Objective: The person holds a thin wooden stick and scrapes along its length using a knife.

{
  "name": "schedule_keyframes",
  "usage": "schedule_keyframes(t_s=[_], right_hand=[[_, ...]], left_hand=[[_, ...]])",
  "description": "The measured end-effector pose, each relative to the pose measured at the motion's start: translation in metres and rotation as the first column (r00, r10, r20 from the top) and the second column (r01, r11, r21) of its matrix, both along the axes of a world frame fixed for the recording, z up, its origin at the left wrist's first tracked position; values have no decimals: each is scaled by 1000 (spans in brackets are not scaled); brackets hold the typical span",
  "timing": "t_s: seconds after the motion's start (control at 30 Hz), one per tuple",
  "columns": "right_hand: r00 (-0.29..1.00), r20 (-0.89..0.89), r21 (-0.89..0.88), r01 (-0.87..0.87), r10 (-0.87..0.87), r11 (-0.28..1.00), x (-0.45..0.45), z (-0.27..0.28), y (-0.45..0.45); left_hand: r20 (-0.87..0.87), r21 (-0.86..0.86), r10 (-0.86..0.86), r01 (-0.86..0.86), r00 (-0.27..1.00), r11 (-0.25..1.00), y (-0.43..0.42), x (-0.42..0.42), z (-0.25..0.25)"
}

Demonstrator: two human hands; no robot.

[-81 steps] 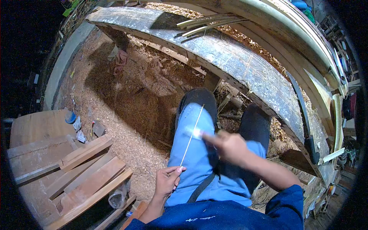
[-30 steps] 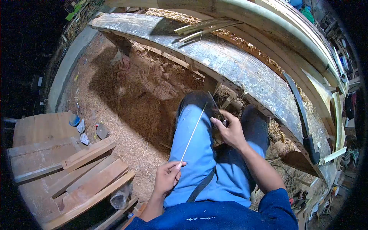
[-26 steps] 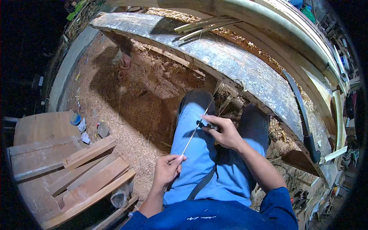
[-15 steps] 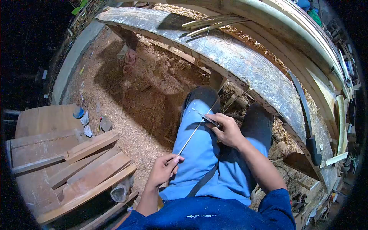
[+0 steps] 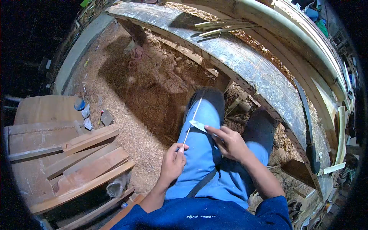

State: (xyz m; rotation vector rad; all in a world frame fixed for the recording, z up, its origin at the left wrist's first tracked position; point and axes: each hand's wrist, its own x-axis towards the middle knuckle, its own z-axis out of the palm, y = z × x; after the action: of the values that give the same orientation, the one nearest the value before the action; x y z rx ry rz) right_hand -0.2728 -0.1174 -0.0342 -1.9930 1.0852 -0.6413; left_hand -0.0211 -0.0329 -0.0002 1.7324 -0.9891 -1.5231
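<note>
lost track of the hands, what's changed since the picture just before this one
The far end of the thin, straight, pale strip has swung left. The right hand has drawn back towards the body, its small silvery metal blade now showing its broad face. The left hand still pinches the strip; nothing was let go.

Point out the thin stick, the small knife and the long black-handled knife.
Thin stick (image 5: 196,110): head view, upper shaft.
Small knife (image 5: 198,125): head view, flat of the blade.
Long black-handled knife (image 5: 308,128): head view, blade, toward the handle.
</note>
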Motion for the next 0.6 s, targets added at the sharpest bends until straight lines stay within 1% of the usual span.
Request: schedule_keyframes(t_s=[0.03,0.1,0.13,0.2,0.23,0.27,0.33,0.37,0.4,0.47,0.5,0.53,0.6], right_hand=[[1000,0,-1,1,-1,1000,0,1,4],[998,-31,-25,-60,59,998,1,1,16],[997,-14,-47,-80,79,996,2,1,23],[988,-75,-36,-139,136,990,1,5,36],[985,-88,-48,-154,149,987,1,5,41],[984,-91,-47,-157,152,986,0,3,43],[982,-125,-50,-146,139,988,-1,-1,46],[984,-131,-100,-136,123,986,-3,-1,43],[984,-132,-97,-135,122,986,-3,-1,42],[988,-147,-100,33,-47,994,-1,0,39],[985,-171,-100,-25,7,995,-2,-1,44],[966,-235,-135,-140,105,981,0,-2,49],[969,-230,-108,-121,93,987,3,0,58]], left_hand=[[0,-1,-1,1,1000,1000,-3,-3,5],[36,17,-3,3,999,1000,-9,-11,12],[38,19,-1,1,999,1000,-11,-13,10],[74,2,-43,43,996,999,-11,-15,1],[123,-2,-48,49,991,999,-11,-16,-5],[120,-1,-45,45,992,999,-9,-18,-7],[116,-17,-22,24,993,1000,-9,-22,-6],[114,-14,-26,27,993,1000,-9,-24,-6],[109,-21,-10,12,994,1000,-9,-27,-5],[104,-31,9,-6,995,999,-8,-29,-6],[141,-79,16,-5,990,997,-7,-31,-8],[179,-125,23,0,984,992,-6,-32,-9],[179,-108,13,6,984,994,-6,-31,-8]])
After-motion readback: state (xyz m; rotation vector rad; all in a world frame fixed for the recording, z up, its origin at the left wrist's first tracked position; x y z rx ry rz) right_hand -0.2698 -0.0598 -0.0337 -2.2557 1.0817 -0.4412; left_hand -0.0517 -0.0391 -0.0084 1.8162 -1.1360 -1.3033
